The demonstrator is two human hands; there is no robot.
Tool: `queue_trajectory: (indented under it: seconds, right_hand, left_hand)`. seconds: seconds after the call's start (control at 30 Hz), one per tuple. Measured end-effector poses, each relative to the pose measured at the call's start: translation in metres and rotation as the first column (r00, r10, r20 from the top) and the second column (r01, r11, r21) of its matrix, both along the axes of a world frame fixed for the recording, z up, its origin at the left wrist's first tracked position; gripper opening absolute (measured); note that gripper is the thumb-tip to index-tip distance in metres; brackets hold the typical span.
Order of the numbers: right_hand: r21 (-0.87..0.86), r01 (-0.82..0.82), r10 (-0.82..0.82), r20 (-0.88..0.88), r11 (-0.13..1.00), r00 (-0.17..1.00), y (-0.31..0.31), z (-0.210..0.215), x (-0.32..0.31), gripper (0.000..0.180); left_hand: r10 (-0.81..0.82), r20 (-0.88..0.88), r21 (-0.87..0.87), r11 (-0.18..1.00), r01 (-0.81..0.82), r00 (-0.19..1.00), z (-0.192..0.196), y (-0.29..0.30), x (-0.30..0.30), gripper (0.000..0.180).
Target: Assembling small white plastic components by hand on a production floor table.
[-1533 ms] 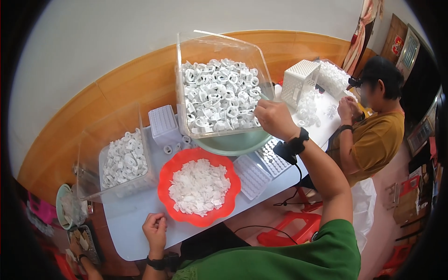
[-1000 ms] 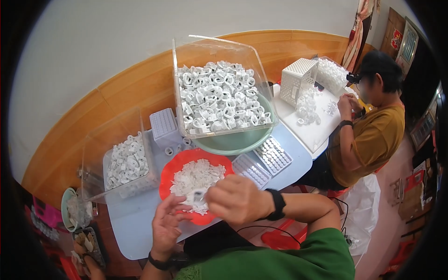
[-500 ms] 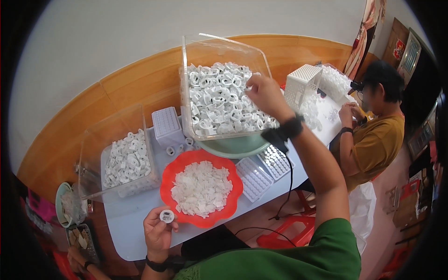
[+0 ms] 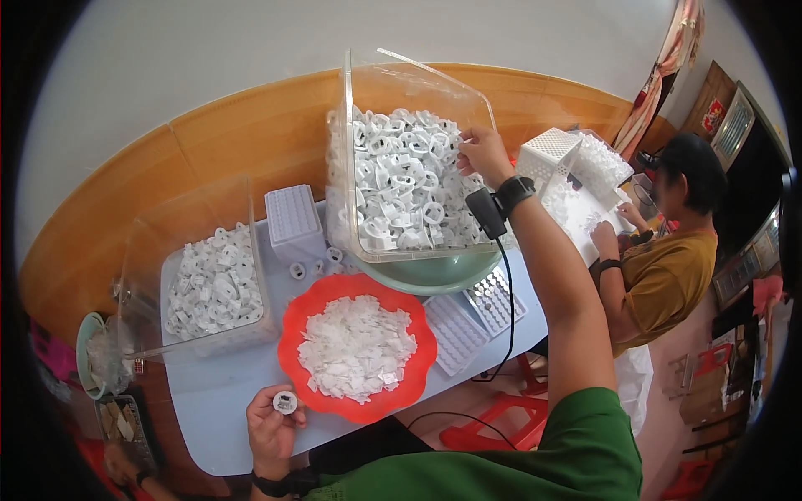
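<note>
Near the front edge of the table, my left hand (image 4: 269, 432) pinches a small round white plastic part (image 4: 285, 402) with a dark middle, beside a red scalloped bowl (image 4: 286, 355). Small clear-white flat pieces (image 4: 355, 344) are heaped in that bowl. My right arm reaches out over a large clear bin (image 4: 361, 242) full of white ring-shaped parts (image 4: 405, 179). At the bin's right side my right hand (image 4: 484, 156) has its fingers closed among the parts; what they hold, if anything, is too small to tell. The bin sits tilted on a pale green basin (image 4: 434, 277).
Another clear bin (image 4: 266, 313) of white parts stands left. Stacked white trays (image 4: 292, 219) are behind the bowl, and more trays (image 4: 458, 338) lie right of it. A cable (image 4: 511, 305) hangs from my right wrist. A co-worker (image 4: 668, 267) sits right, near a white perforated basket (image 4: 547, 154).
The whole view has shifted slightly. My right hand stays at the bin's right side, its fingers drawn closer together. The co-worker's hands have moved apart, lower toward their table.
</note>
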State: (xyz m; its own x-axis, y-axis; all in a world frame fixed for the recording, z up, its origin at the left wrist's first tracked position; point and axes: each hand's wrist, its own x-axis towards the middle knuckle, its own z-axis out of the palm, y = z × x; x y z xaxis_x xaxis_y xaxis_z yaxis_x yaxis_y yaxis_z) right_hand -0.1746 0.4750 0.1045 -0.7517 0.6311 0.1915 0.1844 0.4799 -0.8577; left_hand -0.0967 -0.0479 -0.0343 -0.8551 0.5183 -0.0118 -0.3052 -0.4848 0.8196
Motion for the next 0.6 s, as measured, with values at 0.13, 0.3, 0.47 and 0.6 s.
queue_trajectory:
  seconds: [0.13, 0.3, 0.47, 0.6]
  right_hand:
    - [-0.206, -0.117, 0.087, -0.148, 0.972, 0.985, 0.005, -0.001, 0.015, 0.018]
    - [-0.201, -0.121, 0.094, -0.139, 0.972, 0.986, 0.001, -0.003, 0.026, 0.017]
    - [-0.043, -0.106, 0.109, 0.079, 0.993, 0.991, -0.009, 0.002, 0.034, 0.021]
    - [0.203, -0.02, -0.006, 0.127, 0.979, 0.992, -0.024, 0.005, 0.039, 0.022]
  left_hand:
    - [-0.003, 0.024, -0.013, 1.0, 0.003, 1.0, -0.003, 0.001, -0.001, 0.046]
    - [0.004, 0.016, -0.01, 1.0, -0.004, 1.0, -0.005, 0.002, -0.002, 0.047]
    - [0.001, 0.022, 0.006, 1.0, -0.001, 1.0, -0.016, -0.001, -0.001, 0.047]
    - [-0.044, 0.055, 0.025, 0.999, 0.043, 0.998, -0.018, -0.001, 0.001, 0.049]
